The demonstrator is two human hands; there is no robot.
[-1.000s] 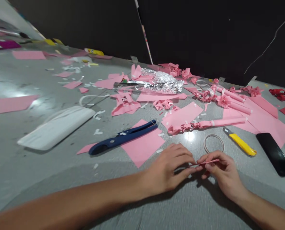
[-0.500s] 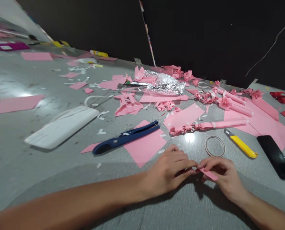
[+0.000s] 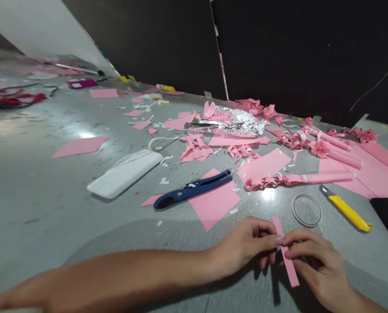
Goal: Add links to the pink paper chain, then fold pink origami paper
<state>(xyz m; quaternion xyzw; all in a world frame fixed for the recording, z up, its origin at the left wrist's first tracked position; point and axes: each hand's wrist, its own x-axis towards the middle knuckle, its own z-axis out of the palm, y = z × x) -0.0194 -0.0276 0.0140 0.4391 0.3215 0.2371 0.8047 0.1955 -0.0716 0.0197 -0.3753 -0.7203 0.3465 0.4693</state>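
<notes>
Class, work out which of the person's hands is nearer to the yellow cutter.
Right. The right hand is below and left of the yellow cutter; the left hand is farther left.

Indoor craft area: pink paper scraps [image 3: 214, 204], yellow cutter [image 3: 349, 212].

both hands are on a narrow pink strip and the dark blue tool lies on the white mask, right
Not quite: the head view shows the dark blue tool lying across pink paper, apart from the white mask. The left hand and right hand are on the narrow pink strip.
</notes>
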